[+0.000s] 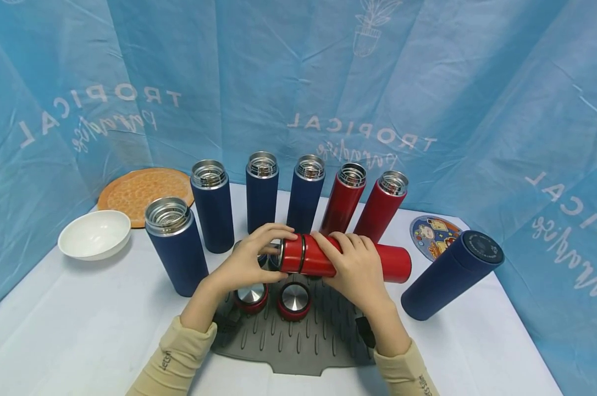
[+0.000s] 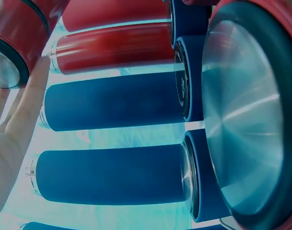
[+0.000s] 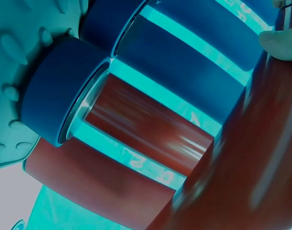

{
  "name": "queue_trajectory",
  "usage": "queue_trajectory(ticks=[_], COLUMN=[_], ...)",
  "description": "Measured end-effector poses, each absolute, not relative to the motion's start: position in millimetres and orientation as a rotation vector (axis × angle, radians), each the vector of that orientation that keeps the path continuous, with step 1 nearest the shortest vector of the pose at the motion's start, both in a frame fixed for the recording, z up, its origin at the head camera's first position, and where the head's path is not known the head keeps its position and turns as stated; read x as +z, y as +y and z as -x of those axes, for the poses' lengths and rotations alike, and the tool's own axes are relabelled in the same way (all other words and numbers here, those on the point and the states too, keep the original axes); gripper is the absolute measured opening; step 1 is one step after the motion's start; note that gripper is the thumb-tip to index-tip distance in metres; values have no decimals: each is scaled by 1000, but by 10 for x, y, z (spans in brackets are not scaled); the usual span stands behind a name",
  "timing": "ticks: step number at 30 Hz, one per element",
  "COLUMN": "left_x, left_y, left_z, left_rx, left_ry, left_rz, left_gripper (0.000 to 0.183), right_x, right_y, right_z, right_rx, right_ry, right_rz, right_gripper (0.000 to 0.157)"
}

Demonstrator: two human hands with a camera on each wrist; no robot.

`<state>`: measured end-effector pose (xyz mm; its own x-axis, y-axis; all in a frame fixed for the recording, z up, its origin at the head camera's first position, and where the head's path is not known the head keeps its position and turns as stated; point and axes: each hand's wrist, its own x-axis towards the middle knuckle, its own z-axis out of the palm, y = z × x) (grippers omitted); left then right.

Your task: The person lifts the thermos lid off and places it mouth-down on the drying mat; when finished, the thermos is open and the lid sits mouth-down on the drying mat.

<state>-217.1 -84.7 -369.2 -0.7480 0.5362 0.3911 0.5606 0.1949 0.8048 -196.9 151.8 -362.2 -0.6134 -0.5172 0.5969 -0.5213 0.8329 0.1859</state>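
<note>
A red thermos bottle point(image 1: 394, 264) lies level in the air above the grey ribbed mat point(image 1: 298, 352), its lid point(image 1: 291, 254) on the left end. My right hand point(image 1: 354, 269) grips the body from above. At the lid end, my left hand point(image 1: 246, 261) pinches the lid, fingers along the top and thumb underneath. Below the hands, two red lids with silver discs, one left point(image 1: 251, 295) and one right point(image 1: 294, 298), rest on the mat. Dark blue lids point(image 3: 54, 91) sit at the mat's far edge, mostly hidden behind the bottle and hands in the head view.
Open blue bottles point(image 1: 177, 256) and two open red bottles point(image 1: 344, 201) stand in an arc behind the mat. A lidded blue bottle point(image 1: 449, 278) stands at right, near a patterned round mat point(image 1: 429, 234). At left are a white bowl point(image 1: 94, 235) and an orange-brown round mat point(image 1: 142, 190).
</note>
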Motion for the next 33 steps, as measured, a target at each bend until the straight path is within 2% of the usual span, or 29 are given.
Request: queue_trajectory(ticks=[7,15,21,24,29,31,33], left_x=[-3651,-3607,-3599,-3601,-3616,-3616,-3613], left_y=[-858,-842,-807,-820,-872,-879,-878], left_z=[2154,2148,2142,2135,2133,2131,2132], left_rx=[-1665,-1588,-1624,-1667,-1708,-1685,-1666], left_ry=[-2486,-2615,-2686,-2676,-2537,-2476,-2432], left_rz=[944,709,557,641,1000,1084,1111], left_gripper=[64,45,42,51,82,83,74], right_x=[-3613,-3614,-3625,-3629,-3630,-3628,-3626], right_y=[1513,1488,1473,1475,1499,1507,1510], right_z=[1976,1978,1972,1967,1964,1966,1969], right_rx=[11,-4,0,6,15,19,25], right_ry=[-2340,-2310,-2299,-2297,-2306,-2308,-2309], right_rz=[-759,-767,-769,-771,-756,-751,-750], right_gripper=[89,87,88,89,90,90,89])
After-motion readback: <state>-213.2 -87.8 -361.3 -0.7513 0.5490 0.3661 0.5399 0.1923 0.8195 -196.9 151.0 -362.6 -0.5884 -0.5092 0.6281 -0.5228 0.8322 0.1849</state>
